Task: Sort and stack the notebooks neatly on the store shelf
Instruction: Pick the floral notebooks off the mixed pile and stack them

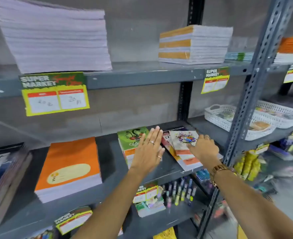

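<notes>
Orange-covered notebook stack sits squared on the grey metal shelf. Left hand, fingers spread flat, steadies the green-covered stack; right hand grips the floral-covered notebook atop a skewed, unsorted pile.

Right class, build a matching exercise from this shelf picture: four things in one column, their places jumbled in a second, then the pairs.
Things
1. orange notebook stack
2. white basket
3. left hand
4. floral notebook

Places
A. under the right hand's fingers
B. flat on the green notebook stack
C. middle shelf, left of both hands
D. right of the upright post

Pairs: 1-C, 2-D, 3-B, 4-A
</notes>
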Available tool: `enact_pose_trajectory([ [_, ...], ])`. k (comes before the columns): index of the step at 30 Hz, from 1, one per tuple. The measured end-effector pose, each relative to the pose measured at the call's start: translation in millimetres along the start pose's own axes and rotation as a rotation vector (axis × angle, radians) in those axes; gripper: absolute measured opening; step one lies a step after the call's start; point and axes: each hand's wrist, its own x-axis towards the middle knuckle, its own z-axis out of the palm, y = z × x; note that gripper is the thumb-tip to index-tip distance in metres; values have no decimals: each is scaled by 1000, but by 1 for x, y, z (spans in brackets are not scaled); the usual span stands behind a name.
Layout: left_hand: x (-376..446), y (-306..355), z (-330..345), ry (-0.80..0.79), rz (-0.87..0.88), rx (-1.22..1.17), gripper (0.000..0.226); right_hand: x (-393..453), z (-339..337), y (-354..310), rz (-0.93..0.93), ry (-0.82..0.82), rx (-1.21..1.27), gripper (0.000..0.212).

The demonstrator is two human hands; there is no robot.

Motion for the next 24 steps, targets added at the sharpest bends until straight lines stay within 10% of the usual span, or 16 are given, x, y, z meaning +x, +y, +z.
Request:
enact_pose_trajectory([
  [10, 0, 33, 83, -450, 71, -250, 55, 52, 48, 19, 206, -228, 39, 84],
  [15, -11, 36, 103, -500, 29, -298, 102, 66, 47, 16, 267, -290, 33, 79],
  [24, -19, 35, 104, -537, 38, -240, 110, 80, 47, 12, 378, -392, -21, 95],
])
